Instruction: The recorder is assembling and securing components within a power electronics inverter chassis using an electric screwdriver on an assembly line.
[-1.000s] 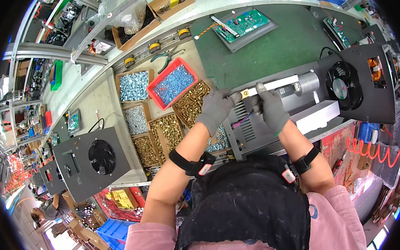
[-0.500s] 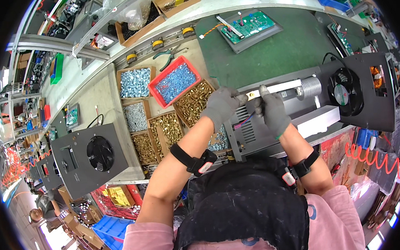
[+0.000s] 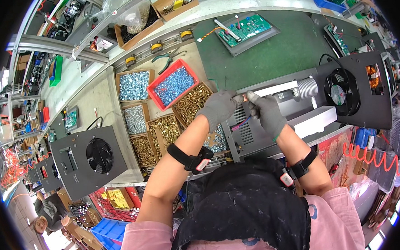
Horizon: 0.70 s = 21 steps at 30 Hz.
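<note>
A pale flat metal bar (image 3: pixel 277 88) runs from a ribbed silver coil (image 3: pixel 306 89) over the dark grey metal housing (image 3: pixel 255 140). At the bar's left end, the fingertips of both gloved hands come together. My left hand (image 3: pixel 221 106) is closed in a pinch there; whatever lies between its fingers is too small and covered to name. My right hand (image 3: pixel 268 113) has its thumb and fingers pinched at the same end, hiding it. Red and blue wires (image 3: pixel 241 123) emerge just below the right fingers. A white rectangular block (image 3: pixel 315 121) lies on the housing's near side.
Left of the housing stand a red tray (image 3: pixel 173 83) of small bluish hardware and several cardboard boxes of screws (image 3: pixel 166 130). Green-handled pliers (image 3: pixel 165 61) lie behind them. A circuit board (image 3: pixel 245 30) rests on the green mat; a panel with a black fan (image 3: pixel 100 155) is at far left.
My right hand has shifted left along the bar toward my left fingertips, covering the brass-coloured spot at the bar's end. My left hand stays nearly in place.
</note>
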Each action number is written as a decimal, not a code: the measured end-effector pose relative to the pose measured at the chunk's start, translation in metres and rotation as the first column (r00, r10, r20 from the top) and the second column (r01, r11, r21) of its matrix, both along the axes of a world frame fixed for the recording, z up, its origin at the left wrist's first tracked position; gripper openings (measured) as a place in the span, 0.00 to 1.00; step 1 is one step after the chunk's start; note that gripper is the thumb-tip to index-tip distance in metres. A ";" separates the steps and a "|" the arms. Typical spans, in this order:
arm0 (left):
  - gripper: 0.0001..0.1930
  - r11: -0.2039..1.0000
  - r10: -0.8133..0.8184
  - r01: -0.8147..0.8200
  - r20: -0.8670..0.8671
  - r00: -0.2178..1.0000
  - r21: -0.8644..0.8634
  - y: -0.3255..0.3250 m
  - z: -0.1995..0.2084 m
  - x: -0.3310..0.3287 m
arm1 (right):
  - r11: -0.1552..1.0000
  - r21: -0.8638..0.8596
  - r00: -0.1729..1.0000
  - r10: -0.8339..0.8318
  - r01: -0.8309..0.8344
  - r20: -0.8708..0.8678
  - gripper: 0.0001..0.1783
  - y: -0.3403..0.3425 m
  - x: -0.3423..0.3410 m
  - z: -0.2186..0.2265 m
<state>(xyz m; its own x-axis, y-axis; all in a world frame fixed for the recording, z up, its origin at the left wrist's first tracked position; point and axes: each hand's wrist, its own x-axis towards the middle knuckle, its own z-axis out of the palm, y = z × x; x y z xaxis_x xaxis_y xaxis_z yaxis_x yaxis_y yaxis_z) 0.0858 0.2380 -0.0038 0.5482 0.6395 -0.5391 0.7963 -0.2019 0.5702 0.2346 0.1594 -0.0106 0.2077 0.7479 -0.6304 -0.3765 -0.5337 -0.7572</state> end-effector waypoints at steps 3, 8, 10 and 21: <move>0.22 0.997 0.046 -0.052 0.107 0.993 0.052 -0.006 -0.014 -0.003 | 0.998 -0.002 0.997 0.067 -0.067 0.027 0.17 0.003 -0.002 0.004; 0.22 0.983 0.179 -0.176 0.062 0.982 -0.059 -0.003 -0.004 -0.001 | 0.997 0.076 1.000 -0.006 0.003 0.029 0.14 -0.001 -0.007 -0.004; 0.22 0.991 0.131 -0.132 0.071 0.989 -0.001 -0.002 -0.003 -0.006 | 0.998 0.046 0.998 0.050 -0.051 0.029 0.14 -0.007 0.002 0.001; 0.16 0.940 0.333 -0.314 -0.162 0.929 0.131 -0.075 -0.068 -0.089 | 0.977 0.185 0.983 -0.129 0.104 0.128 0.20 -0.140 0.083 0.107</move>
<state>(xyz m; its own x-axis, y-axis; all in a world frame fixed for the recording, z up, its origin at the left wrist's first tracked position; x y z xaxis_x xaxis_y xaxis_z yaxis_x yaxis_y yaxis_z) -0.0031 0.1631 -0.0717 0.2029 0.8218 -0.5323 0.9147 0.0350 0.4027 0.3175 0.0191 0.0965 0.3756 0.8105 -0.4495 -0.3129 -0.3456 -0.8847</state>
